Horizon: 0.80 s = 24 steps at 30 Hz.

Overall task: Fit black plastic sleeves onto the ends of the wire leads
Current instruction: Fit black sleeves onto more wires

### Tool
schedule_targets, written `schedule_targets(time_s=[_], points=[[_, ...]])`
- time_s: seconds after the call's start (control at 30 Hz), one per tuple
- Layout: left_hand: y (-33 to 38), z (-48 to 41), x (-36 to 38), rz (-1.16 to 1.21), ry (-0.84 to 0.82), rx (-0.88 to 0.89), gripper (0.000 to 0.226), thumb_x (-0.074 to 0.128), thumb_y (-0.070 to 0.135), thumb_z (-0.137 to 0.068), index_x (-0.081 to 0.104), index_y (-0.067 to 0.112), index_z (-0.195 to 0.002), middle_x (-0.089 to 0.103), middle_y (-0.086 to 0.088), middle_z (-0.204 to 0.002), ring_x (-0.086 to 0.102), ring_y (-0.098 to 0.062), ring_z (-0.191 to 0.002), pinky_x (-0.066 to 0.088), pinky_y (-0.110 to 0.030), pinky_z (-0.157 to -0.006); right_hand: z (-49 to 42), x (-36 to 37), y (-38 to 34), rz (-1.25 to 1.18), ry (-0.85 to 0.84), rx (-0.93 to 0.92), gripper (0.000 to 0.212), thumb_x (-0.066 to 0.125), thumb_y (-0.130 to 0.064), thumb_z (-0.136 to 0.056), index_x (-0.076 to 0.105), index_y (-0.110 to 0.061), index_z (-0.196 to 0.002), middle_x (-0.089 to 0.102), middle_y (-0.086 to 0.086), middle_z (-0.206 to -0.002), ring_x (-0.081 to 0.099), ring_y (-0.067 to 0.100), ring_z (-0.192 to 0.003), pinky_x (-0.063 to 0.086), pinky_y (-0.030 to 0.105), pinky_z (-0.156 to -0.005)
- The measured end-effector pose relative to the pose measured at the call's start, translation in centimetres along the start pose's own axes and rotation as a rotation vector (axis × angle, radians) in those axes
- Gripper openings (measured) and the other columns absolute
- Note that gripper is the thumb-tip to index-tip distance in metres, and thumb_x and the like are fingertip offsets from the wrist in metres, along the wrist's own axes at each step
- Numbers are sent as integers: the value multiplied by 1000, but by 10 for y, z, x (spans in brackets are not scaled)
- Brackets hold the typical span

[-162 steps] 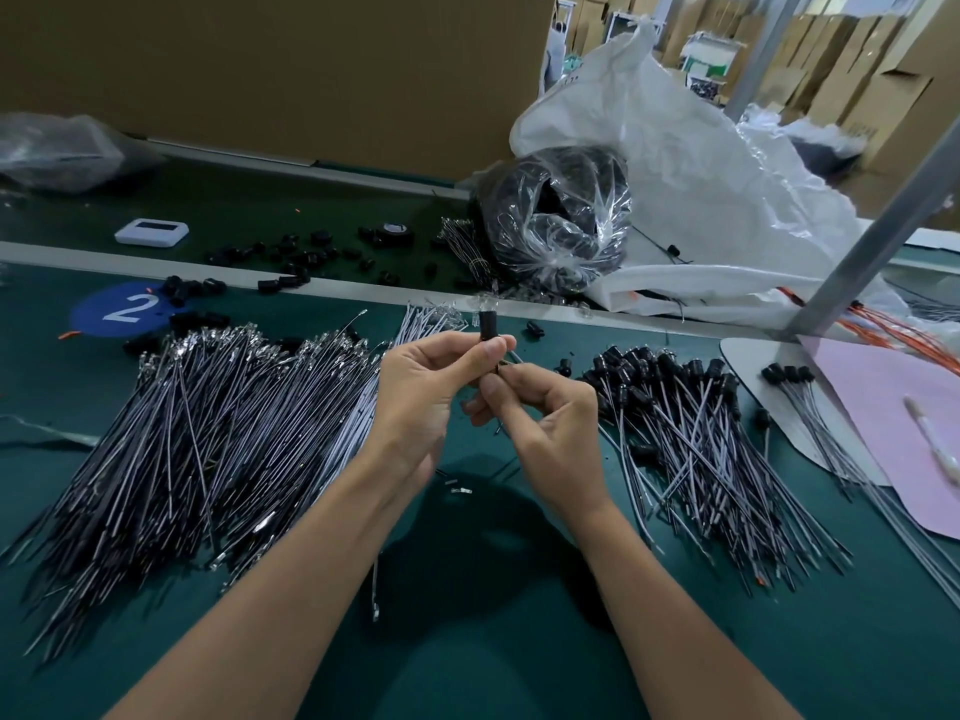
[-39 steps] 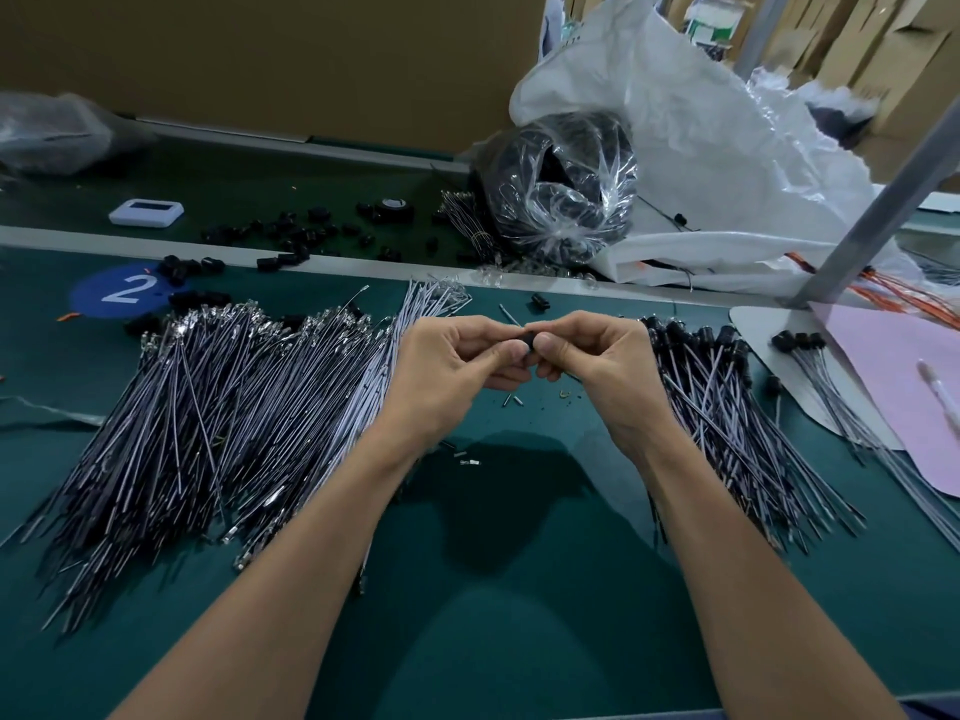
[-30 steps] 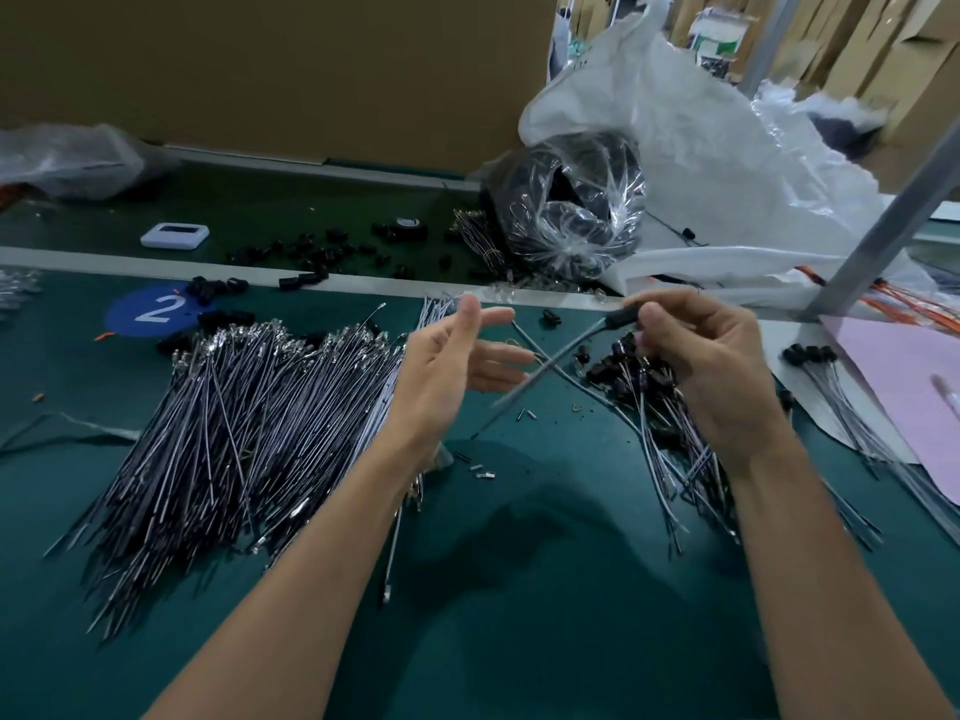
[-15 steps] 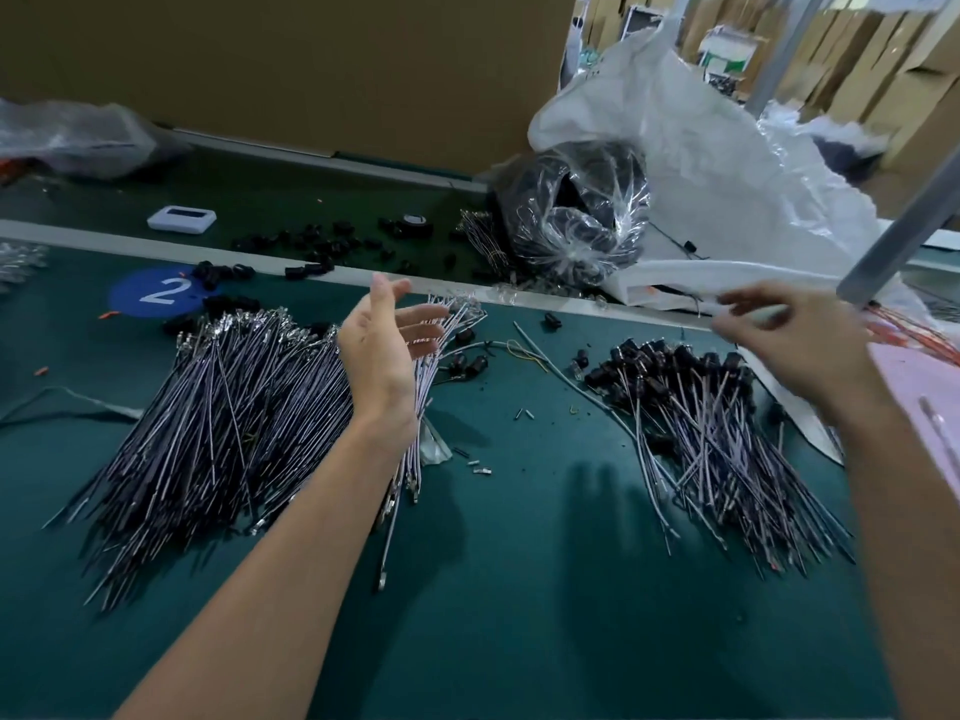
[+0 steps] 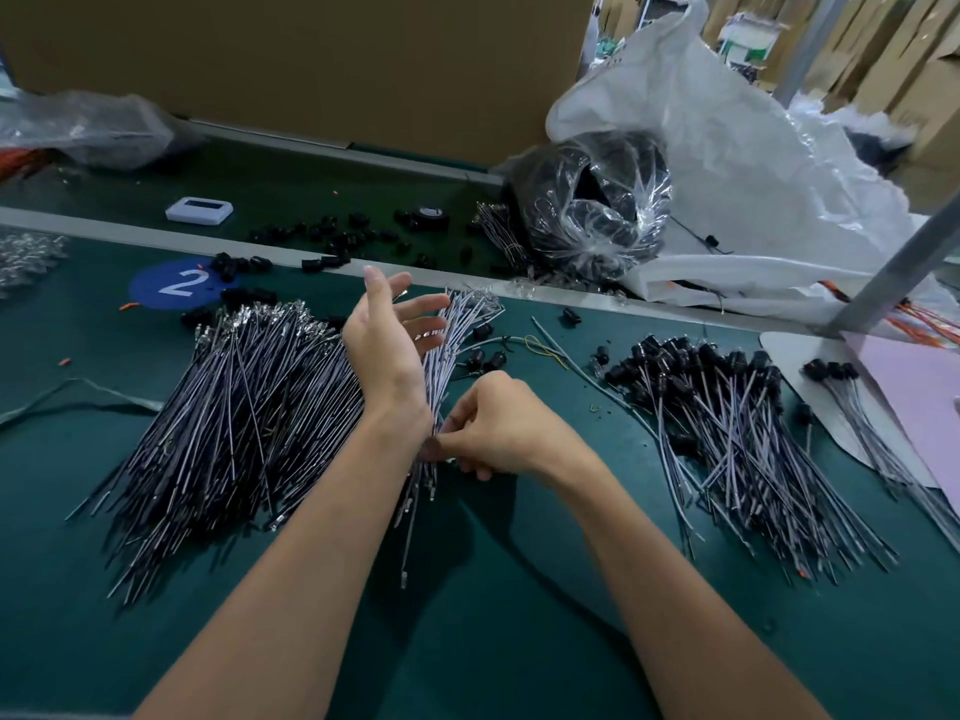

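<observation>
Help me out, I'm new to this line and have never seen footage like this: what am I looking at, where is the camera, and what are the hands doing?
No machine here: a person's two bare hands, filmed by a wide-angle camera worn on the head, looking down at a green bench. Left of the hands lies a big pile of bare wire leads; on the right, a pile of leads with black plastic sleeves already fitted. Loose black sleeves are scattered at the back, beside a white device. The left hand is open and empty. The right hand pinches at the near ends of the bare leads, apparently picking one out.
</observation>
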<state>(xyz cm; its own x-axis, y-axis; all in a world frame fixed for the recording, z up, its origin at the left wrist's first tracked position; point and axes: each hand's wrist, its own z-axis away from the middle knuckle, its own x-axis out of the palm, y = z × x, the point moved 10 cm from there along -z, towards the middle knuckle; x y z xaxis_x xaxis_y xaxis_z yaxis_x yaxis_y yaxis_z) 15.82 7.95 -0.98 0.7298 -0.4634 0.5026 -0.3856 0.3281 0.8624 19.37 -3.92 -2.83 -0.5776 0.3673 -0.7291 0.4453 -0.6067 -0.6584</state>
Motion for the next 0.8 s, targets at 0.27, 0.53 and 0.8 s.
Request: schedule_targets(time_s=[0.27, 0.53, 0.8], points=[[1, 2, 2, -27, -9, 10, 45, 35, 43, -105, 64, 8, -108, 74, -9, -81, 65, -16, -64, 52, -25, -58, -1, 3, 2, -46, 20, 66, 21, 73, -21, -70, 70, -3, -62, 63, 7, -49, 47, 10, -37, 44, 24, -46], [0, 2, -2, -30, 9, -4, 46, 36, 42, -105, 65, 7, -107, 74, -8, -82, 65, -16, -66, 52, -25, -59, 2, -15, 15, -199, 65, 58, 17, 67, -19, -76, 70, -8, -64, 64, 1, -53, 47, 7, -40, 38, 20, -44], [-1, 0, -8, -49, 78, 24, 42, 39, 36, -105, 69, 7, -100, 75, -6, -84, 68, -12, -75, 53, -20, -67, 13, -56, 38, -380, 142, -31, 11, 66, -2, -85, 70, -8, -77, 70, 5, -66, 54, 10, -50, 40, 18, -45]])
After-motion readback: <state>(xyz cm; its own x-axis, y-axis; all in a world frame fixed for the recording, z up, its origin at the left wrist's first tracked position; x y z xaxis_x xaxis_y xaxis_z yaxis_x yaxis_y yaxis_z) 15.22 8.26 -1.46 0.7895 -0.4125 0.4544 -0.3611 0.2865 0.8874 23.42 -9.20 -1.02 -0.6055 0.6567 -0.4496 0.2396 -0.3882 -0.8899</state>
